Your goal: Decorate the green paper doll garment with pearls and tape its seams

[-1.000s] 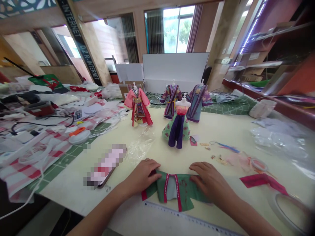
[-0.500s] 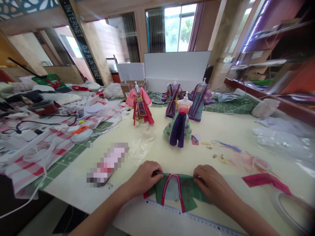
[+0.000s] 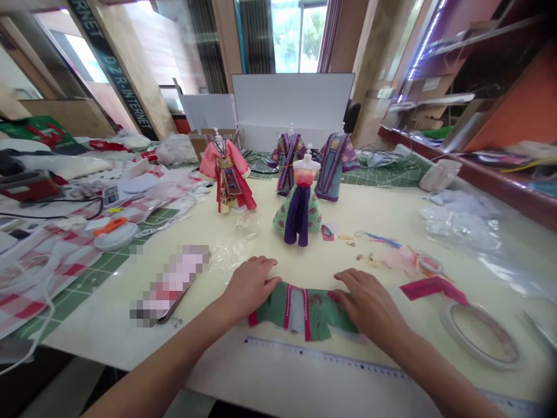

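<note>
A small green doll jacket [image 3: 320,313] with magenta, white-dotted trim lies flat, its front panels parted over a pale grey lining [image 3: 297,310]. My left hand [image 3: 249,288] rests at the jacket's left sleeve end, fingers stretched out and thumb apart. On the other side, my right hand [image 3: 369,299] is open too, its thumb touching the green cloth and its fingers just beyond the upper edge. A clear ruler [image 3: 322,356] lies in front of the jacket. Part of each sleeve is hidden under the hands.
Several dressed doll forms, one in a pink robe [image 3: 226,168] and one in a green and purple skirt [image 3: 298,215], stand behind. A blurred-out phone [image 3: 176,284] lies left. Rightward are a magenta strip [image 3: 430,287], a tape roll [image 3: 452,337] and plastic bags [image 3: 461,223].
The jacket's upper edge, pinched by both hands before, now lies released, and the fingers have straightened. The front panels sit closer together and straighter. The camera view has shifted.
</note>
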A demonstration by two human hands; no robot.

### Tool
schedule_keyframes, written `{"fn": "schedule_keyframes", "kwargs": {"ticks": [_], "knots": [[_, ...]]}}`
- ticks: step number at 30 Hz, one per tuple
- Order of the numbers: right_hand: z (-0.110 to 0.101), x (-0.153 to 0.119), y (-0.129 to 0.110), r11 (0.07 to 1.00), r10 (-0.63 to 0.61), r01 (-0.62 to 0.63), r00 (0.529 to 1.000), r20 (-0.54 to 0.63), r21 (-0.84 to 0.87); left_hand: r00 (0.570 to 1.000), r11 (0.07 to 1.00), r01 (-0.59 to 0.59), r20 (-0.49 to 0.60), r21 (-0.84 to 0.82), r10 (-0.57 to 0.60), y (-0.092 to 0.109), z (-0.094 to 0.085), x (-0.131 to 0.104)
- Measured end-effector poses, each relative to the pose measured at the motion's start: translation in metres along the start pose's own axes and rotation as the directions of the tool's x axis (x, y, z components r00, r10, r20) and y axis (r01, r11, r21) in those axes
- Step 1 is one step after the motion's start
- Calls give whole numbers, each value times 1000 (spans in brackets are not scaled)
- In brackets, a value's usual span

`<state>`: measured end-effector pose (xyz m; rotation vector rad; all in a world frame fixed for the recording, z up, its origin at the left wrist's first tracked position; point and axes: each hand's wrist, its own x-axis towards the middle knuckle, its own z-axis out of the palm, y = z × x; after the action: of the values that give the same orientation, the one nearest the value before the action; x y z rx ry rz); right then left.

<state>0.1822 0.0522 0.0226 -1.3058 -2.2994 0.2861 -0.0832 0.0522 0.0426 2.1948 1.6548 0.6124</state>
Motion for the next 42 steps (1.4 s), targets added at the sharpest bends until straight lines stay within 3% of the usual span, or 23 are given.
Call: {"fn": "schedule_keyframes", "kwargs": {"ticks": [3, 8, 12, 17, 25, 31, 34, 38, 42], "knots": [[-1, -10, -4, 995, -101, 101, 995, -2, -12, 996, 996, -85, -26, 29, 85, -6, 3, -13], [-4, -24, -30, 962, -273, 268, 952, 139, 52, 956, 960, -280, 88, 3, 279, -13, -2, -43], [16, -29, -36, 954, -296, 298, 933, 203, 25, 929, 938, -346, 141, 7, 341, -17, 10, -50], [32, -27, -32, 957, -285, 290, 939, 195, 0, 922, 928, -374, 110, 4, 371, -18, 21, -46], [11, -19, -34, 976, -216, 207, 963, 158, 74, 942, 942, -336, -14, -21, 336, -4, 7, -40], [-20, -26, -5, 989, -136, 130, 986, 94, 65, 913, 919, -393, 108, -37, 394, 5, -1, -42], [-34, -33, 12, 994, -112, 110, 989, 93, 30, 895, 904, -424, 127, -61, 428, 11, 6, -37], [-40, -42, 18, 992, -125, 128, 980, 154, -9, 858, 866, -494, 118, -78, 500, 24, 27, -21], [-38, -48, 18, 994, -82, 93, 983, 165, -56, 861, 869, -492, 121, -42, 494, 31, 44, -9]]}}
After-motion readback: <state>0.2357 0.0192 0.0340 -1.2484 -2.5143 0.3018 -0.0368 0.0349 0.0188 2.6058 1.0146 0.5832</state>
